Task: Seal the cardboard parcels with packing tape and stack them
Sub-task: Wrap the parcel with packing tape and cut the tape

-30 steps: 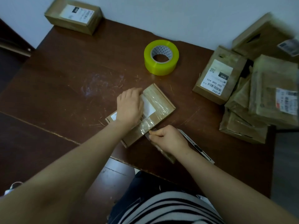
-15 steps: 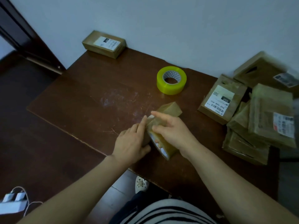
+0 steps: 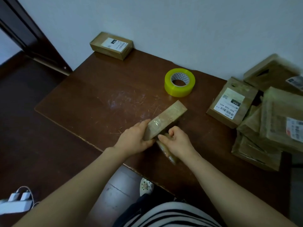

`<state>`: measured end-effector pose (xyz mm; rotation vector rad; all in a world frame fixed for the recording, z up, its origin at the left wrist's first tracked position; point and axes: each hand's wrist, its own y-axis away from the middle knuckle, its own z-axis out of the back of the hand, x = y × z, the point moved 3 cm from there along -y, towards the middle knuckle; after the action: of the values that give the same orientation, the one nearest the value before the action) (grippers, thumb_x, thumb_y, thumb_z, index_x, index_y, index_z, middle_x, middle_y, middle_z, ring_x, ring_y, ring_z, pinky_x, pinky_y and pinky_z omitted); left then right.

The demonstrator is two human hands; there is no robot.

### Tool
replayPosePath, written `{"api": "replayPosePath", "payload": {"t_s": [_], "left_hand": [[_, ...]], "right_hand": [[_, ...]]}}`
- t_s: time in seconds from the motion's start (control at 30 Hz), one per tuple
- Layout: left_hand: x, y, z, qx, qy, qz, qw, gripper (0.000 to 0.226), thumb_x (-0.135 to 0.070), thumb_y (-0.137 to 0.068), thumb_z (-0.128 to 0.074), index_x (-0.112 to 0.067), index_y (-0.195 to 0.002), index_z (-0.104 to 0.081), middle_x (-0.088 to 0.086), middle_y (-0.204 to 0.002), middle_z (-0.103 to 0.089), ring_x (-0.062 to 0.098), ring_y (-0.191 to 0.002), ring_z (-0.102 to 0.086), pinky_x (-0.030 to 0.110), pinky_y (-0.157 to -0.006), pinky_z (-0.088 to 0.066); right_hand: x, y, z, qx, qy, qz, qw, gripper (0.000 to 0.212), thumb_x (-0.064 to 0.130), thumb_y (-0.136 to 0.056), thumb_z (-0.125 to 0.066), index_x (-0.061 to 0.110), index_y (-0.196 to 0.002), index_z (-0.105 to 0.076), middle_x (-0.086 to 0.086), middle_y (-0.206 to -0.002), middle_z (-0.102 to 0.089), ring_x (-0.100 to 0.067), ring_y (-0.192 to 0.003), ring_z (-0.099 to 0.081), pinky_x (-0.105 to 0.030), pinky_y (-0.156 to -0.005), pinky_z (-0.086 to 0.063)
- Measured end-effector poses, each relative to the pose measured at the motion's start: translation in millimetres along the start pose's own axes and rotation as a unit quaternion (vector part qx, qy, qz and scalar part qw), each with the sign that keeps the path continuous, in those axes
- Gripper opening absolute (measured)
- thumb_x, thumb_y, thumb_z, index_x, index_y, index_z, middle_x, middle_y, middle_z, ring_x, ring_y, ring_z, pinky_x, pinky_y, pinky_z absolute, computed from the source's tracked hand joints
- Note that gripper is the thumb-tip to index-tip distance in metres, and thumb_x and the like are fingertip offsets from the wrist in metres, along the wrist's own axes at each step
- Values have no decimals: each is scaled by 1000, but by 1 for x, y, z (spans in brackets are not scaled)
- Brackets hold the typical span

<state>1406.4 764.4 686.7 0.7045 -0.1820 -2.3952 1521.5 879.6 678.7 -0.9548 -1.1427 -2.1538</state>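
- Nearest, at 6 o'clock on the dark brown wooden table point(image 3: 91, 99), the left hand point(image 3: 133, 140) grips the near end of a small flat brown cardboard parcel point(image 3: 167, 117), with its fingers wrapped round the edge.
- Just to its 3 o'clock, the right hand point(image 3: 177, 142) is curled and pinches a glossy translucent tape tail point(image 3: 166, 150), which trails from the parcel's near end towards the table edge.
- The parcel is tipped up on one long edge, its far end pointing to 1 o'clock. Clear tape shines across its middle.
- The step in hand looks like folding that tail over the end. It should go best with the tail kept taut, the left hand steadying the parcel, and the tape laid square and rubbed flat outwards from the seam to avoid creases.
- Beyond, at 12 o'clock, a yellow roll of packing tape point(image 3: 179, 82) lies flat, well apart.
- At 3 o'clock sits a loose pile of labelled brown parcels point(image 3: 268, 128).
- Farthest, at 11 o'clock, a labelled brown cardboard box point(image 3: 111, 45) rests against the wall.
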Motion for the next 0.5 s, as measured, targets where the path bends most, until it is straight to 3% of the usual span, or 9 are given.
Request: {"api": "replayPosePath", "payload": {"t_s": [0.07,0.13,0.2,0.27,0.37,0.43,0.5], "left_hand": [[3,-3,8,86,59,20,994,83,-41,-81,-65,-19,-150,-23,5,-142,-43,21,-125,-46,34,-101,-40],[-1,-15,14,130,124,70,981,92,-57,-74,-52,-19,-152,-19,7,-149,-37,23,-132,-40,35,-106,-36],[-16,-34,14,73,106,104,986,92,-67,-77,-35,-20,-153,-12,8,-154,-31,26,-139,-33,39,-106,-31],[-37,-47,7,-23,3,100,995,84,-69,-88,-28,-17,-152,-13,11,-147,-38,31,-132,-41,42,-99,-37],[-46,-54,-8,-73,-59,73,993,84,-71,-89,-25,-14,-150,-16,12,-140,-43,32,-123,-47,44,-91,-44],[-40,-53,-12,-82,-81,62,991,91,-75,-85,-22,-14,-152,-7,13,-144,-38,31,-129,-40,45,-98,-41],[-39,-50,-12,-108,-120,39,986,95,-75,-84,-20,-14,-152,7,16,-154,-21,32,-141,-22,47,-110,-27]], "right_hand": [[-3,-9,-4,19,-59,-17,998,35,24,-89,-66,20,-76,-33,6,-45,-52,-9,-36,-51,-24,-42,-45],[-5,-14,-7,38,-99,-24,994,36,21,-89,-66,18,-78,-32,3,-44,-54,-15,-38,-52,-24,-40,-43],[-6,-19,-10,49,-119,-24,991,30,20,-90,-66,14,-84,-37,0,-47,-56,-19,-42,-54,-25,-42,-44],[-5,-20,-12,44,-122,-16,991,23,14,-89,-66,6,-97,-46,-4,-58,-59,-17,-47,-57,-26,-45,-47],[-10,-23,-14,35,-115,-1,993,22,7,-87,-66,1,-102,-52,2,-69,-60,-8,-51,-60,-15,-43,-45],[-13,-22,-15,43,-147,2,988,17,6,-87,-66,9,-97,-53,0,-71,-62,-8,-51,-64,-16,-42,-46],[-13,-22,-15,40,-160,8,986,19,6,-87,-65,12,-101,-55,-4,-77,-67,-19,-65,-69,-19,-47,-52]]}}
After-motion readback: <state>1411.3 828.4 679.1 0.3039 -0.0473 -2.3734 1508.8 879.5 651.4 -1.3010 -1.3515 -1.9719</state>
